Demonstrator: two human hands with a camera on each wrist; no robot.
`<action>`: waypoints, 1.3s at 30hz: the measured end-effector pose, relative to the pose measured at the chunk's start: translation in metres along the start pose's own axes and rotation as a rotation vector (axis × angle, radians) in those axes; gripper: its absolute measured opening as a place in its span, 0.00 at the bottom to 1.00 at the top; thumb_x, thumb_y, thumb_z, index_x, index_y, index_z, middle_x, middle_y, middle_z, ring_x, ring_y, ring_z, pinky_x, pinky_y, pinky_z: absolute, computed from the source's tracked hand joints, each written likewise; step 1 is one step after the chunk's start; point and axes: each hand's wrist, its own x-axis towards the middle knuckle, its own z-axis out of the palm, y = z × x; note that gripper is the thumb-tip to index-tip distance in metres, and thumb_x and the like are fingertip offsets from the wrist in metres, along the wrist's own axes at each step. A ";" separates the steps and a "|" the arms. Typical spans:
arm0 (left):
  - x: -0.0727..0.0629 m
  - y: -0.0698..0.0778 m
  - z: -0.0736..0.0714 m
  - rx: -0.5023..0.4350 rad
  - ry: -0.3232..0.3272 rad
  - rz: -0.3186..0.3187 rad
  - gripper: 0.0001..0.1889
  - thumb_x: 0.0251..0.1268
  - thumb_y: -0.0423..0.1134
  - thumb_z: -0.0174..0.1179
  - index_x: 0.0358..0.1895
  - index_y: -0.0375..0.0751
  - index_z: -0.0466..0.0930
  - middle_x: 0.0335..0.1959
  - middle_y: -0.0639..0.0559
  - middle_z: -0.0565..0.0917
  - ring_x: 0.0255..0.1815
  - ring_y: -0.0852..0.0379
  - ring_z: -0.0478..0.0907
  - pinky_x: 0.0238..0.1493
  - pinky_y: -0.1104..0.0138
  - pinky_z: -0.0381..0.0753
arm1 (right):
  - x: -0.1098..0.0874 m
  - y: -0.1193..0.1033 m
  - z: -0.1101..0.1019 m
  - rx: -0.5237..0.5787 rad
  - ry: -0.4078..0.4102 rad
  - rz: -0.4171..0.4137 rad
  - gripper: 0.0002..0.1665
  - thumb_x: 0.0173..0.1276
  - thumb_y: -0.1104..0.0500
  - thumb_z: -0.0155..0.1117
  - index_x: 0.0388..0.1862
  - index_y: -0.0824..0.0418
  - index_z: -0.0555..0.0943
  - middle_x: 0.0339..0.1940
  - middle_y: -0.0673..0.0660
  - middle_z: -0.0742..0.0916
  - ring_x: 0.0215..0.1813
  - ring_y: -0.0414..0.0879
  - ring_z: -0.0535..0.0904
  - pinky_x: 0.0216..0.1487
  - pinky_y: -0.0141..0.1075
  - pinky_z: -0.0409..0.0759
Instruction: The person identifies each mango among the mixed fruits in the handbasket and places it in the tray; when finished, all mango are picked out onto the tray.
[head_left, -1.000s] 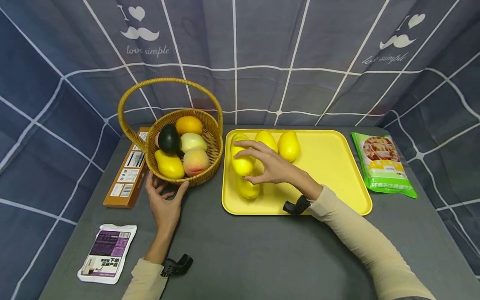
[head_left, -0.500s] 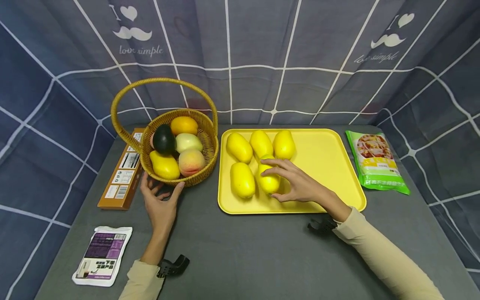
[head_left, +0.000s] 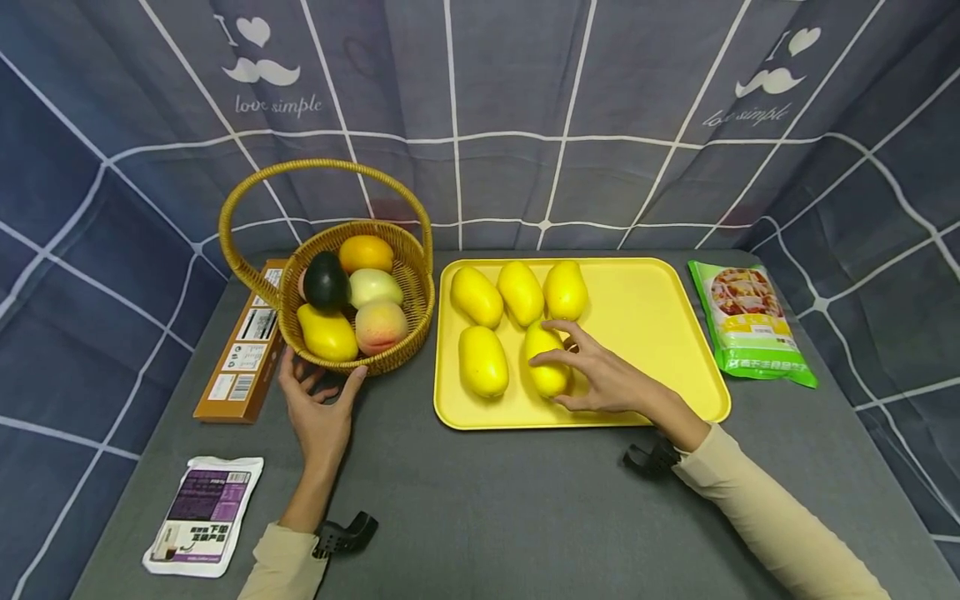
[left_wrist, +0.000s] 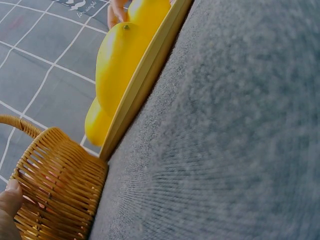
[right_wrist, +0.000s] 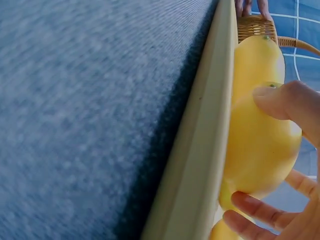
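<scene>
My right hand [head_left: 603, 375] holds a yellow mango [head_left: 542, 354] low over the yellow tray [head_left: 645, 333], thumb on one side and fingers on the other. In the right wrist view my thumb lies against this mango [right_wrist: 260, 145] near its stem end. To its left lies another mango [head_left: 483, 361], with three more in a row behind, among them the middle mango [head_left: 521, 292]. My left hand [head_left: 321, 412] grips the near side of the wicker basket [head_left: 416, 333], thumb against the weave in the left wrist view. In the basket lie a peach [head_left: 381, 326], an avocado [head_left: 327, 282] and several other fruits.
A brown box [head_left: 240, 367] lies left of the basket, partly behind it. A white and purple pouch [head_left: 204, 517] rests at the front left of the grey table [head_left: 480, 508]. Right of the tray lies a green food packet [head_left: 753, 321]. A checked curtain [head_left: 510, 125] closes the back.
My right hand has moved right and toward the front of the tray with the mango, beside the near-left one. The left hand keeps its place at the basket. The view has shifted slightly.
</scene>
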 end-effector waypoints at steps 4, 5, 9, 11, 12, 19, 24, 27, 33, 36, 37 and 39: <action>0.000 0.000 0.000 -0.002 0.001 0.004 0.48 0.55 0.32 0.71 0.77 0.38 0.50 0.69 0.34 0.65 0.61 0.42 0.70 0.45 0.62 0.73 | -0.001 0.000 0.002 -0.007 -0.033 0.013 0.36 0.54 0.53 0.75 0.63 0.41 0.76 0.75 0.62 0.60 0.67 0.54 0.66 0.55 0.47 0.78; 0.000 0.000 0.000 -0.003 0.000 0.004 0.48 0.55 0.32 0.71 0.77 0.37 0.50 0.69 0.34 0.65 0.61 0.42 0.70 0.45 0.62 0.73 | -0.001 -0.001 0.002 -0.009 -0.036 0.011 0.36 0.55 0.53 0.75 0.64 0.42 0.76 0.75 0.62 0.60 0.69 0.55 0.64 0.56 0.49 0.77; 0.000 0.000 0.000 0.000 0.000 -0.001 0.48 0.55 0.32 0.71 0.77 0.38 0.50 0.69 0.34 0.65 0.61 0.43 0.70 0.46 0.61 0.73 | 0.000 -0.002 0.004 -0.010 -0.037 -0.012 0.34 0.57 0.52 0.73 0.65 0.44 0.76 0.75 0.61 0.61 0.71 0.58 0.59 0.61 0.55 0.72; 0.000 0.000 0.000 0.000 0.000 -0.002 0.48 0.55 0.32 0.71 0.77 0.38 0.50 0.69 0.34 0.65 0.61 0.43 0.70 0.46 0.61 0.73 | 0.001 -0.003 0.005 -0.020 -0.033 -0.034 0.33 0.58 0.50 0.73 0.65 0.45 0.77 0.75 0.61 0.62 0.70 0.59 0.60 0.62 0.56 0.70; 0.000 0.001 0.000 0.001 0.001 -0.002 0.48 0.55 0.32 0.71 0.77 0.38 0.50 0.69 0.34 0.65 0.61 0.43 0.70 0.46 0.61 0.73 | 0.001 -0.003 0.006 -0.027 -0.033 -0.044 0.33 0.59 0.50 0.73 0.65 0.46 0.77 0.75 0.61 0.63 0.70 0.59 0.61 0.62 0.57 0.69; 0.000 0.000 0.000 0.004 0.002 0.001 0.48 0.55 0.32 0.72 0.77 0.38 0.50 0.69 0.33 0.65 0.61 0.43 0.70 0.46 0.60 0.73 | 0.003 -0.007 0.006 -0.066 -0.022 -0.037 0.39 0.58 0.47 0.74 0.69 0.47 0.73 0.76 0.56 0.66 0.64 0.54 0.65 0.60 0.52 0.70; 0.000 0.000 0.000 0.003 0.004 0.001 0.49 0.55 0.32 0.72 0.77 0.38 0.50 0.68 0.33 0.65 0.61 0.42 0.70 0.45 0.61 0.73 | 0.003 -0.009 0.006 -0.097 -0.017 0.000 0.40 0.57 0.45 0.74 0.69 0.46 0.72 0.76 0.53 0.67 0.64 0.52 0.66 0.59 0.50 0.69; 0.000 0.001 -0.001 0.003 0.000 -0.004 0.48 0.55 0.33 0.71 0.77 0.38 0.50 0.68 0.33 0.65 0.61 0.42 0.70 0.45 0.61 0.73 | 0.004 -0.010 0.006 -0.122 -0.010 -0.001 0.40 0.57 0.44 0.74 0.69 0.46 0.73 0.75 0.53 0.67 0.63 0.51 0.66 0.58 0.49 0.70; 0.000 0.001 0.000 0.007 -0.004 -0.007 0.48 0.56 0.33 0.71 0.77 0.38 0.50 0.68 0.34 0.65 0.61 0.43 0.70 0.45 0.62 0.73 | 0.005 -0.013 0.007 -0.158 0.012 -0.014 0.40 0.55 0.44 0.75 0.67 0.48 0.75 0.75 0.54 0.69 0.60 0.51 0.68 0.54 0.47 0.73; 0.000 0.001 0.000 0.009 -0.003 -0.008 0.48 0.56 0.33 0.71 0.77 0.37 0.50 0.68 0.34 0.66 0.61 0.43 0.70 0.45 0.62 0.73 | 0.005 -0.013 0.007 -0.170 0.019 -0.017 0.41 0.54 0.44 0.76 0.67 0.48 0.75 0.74 0.54 0.69 0.60 0.52 0.69 0.54 0.47 0.73; 0.000 0.001 0.000 0.010 -0.002 -0.008 0.48 0.56 0.33 0.71 0.77 0.37 0.50 0.68 0.34 0.65 0.61 0.44 0.70 0.45 0.62 0.73 | 0.005 -0.013 0.007 -0.174 0.018 -0.017 0.41 0.54 0.43 0.76 0.68 0.48 0.74 0.74 0.54 0.69 0.60 0.52 0.69 0.54 0.47 0.74; 0.001 0.001 0.000 0.010 -0.002 -0.009 0.48 0.56 0.33 0.71 0.77 0.37 0.50 0.68 0.34 0.65 0.61 0.44 0.70 0.45 0.62 0.73 | 0.005 -0.013 0.007 -0.179 0.016 -0.015 0.42 0.54 0.43 0.75 0.68 0.48 0.74 0.74 0.54 0.69 0.60 0.52 0.69 0.53 0.47 0.73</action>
